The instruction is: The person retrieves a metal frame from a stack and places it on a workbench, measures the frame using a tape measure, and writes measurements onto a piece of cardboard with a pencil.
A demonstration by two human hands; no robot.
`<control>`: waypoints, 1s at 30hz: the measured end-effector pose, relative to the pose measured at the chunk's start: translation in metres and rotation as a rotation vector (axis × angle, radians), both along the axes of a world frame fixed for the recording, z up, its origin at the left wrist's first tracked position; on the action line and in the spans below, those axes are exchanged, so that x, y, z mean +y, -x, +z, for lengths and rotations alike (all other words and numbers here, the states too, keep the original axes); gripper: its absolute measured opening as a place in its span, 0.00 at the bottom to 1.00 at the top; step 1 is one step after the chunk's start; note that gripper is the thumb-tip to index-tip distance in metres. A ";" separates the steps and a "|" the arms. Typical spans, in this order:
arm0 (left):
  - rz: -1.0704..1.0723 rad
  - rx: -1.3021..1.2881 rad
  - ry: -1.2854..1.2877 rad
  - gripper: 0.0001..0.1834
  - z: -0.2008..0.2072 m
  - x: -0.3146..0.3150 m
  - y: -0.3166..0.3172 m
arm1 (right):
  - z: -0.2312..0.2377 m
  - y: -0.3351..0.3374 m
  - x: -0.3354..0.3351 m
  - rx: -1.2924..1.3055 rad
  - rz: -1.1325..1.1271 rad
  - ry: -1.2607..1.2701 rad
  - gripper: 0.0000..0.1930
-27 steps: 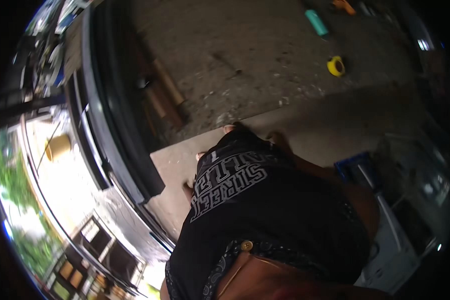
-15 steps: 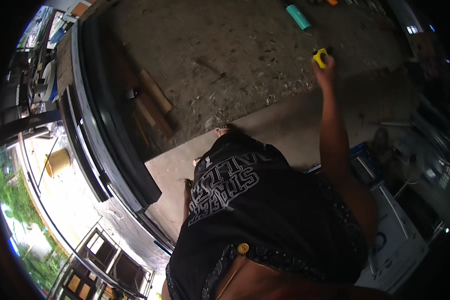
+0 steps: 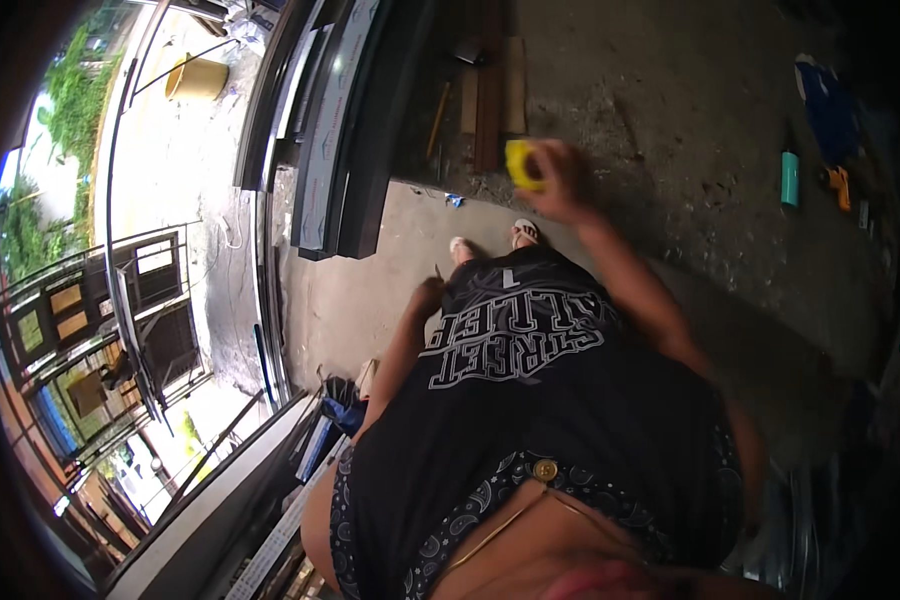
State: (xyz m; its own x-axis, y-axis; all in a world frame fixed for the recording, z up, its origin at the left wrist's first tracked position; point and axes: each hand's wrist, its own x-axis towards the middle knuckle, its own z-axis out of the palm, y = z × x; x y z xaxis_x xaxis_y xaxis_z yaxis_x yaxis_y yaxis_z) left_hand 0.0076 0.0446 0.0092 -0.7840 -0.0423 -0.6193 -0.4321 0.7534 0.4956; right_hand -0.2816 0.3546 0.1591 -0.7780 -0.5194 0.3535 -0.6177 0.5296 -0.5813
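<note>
Right hand: fingers (image 3: 547,160) closed around the yellow tape measure, upper centre of frame; hand (image 3: 562,190) slightly blurred.
Tape measure (image 3: 518,165): in that grip, near the lower end of the brown boards (image 3: 487,105).
Left hand (image 3: 429,294): low beside the black shirt (image 3: 530,400), centre-left; small and dark, cannot tell whether it holds anything.
Feet (image 3: 525,233): sandalled, on pale floor, mid-frame.
Metal bars (image 3: 322,150): long, dark, upper left.
Far right: teal cylinder (image 3: 790,180), orange tool (image 3: 837,187), blue cloth (image 3: 828,110).
Upper left: tan bucket (image 3: 196,80).
</note>
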 end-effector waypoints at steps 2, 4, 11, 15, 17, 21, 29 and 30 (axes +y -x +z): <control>0.077 -0.173 -0.065 0.23 -0.008 -0.007 -0.042 | 0.018 0.014 -0.064 0.105 0.207 -0.002 0.46; 0.235 -0.062 -0.068 0.23 -0.012 -0.016 -0.082 | 0.026 0.028 -0.113 0.086 0.287 -0.073 0.47; 0.741 -0.189 -0.264 0.22 -0.023 -0.040 -0.174 | 0.008 0.011 -0.127 0.182 -0.023 -0.062 0.31; 0.859 -0.130 -0.380 0.22 -0.032 -0.045 -0.180 | -0.017 -0.008 -0.038 0.149 -0.102 0.256 0.12; 0.901 -0.072 -0.436 0.22 -0.032 -0.043 -0.164 | -0.031 -0.012 0.030 0.229 -0.235 0.103 0.14; 0.826 0.054 -0.378 0.21 -0.011 -0.024 -0.100 | -0.042 0.025 0.190 0.094 -0.700 -0.021 0.07; 0.338 -0.134 0.111 0.20 0.079 0.103 0.035 | -0.049 0.159 0.457 -0.230 -1.289 -0.735 0.40; 0.121 -0.114 0.167 0.21 0.091 0.134 0.056 | -0.048 0.174 0.476 -0.147 -1.298 -0.707 0.40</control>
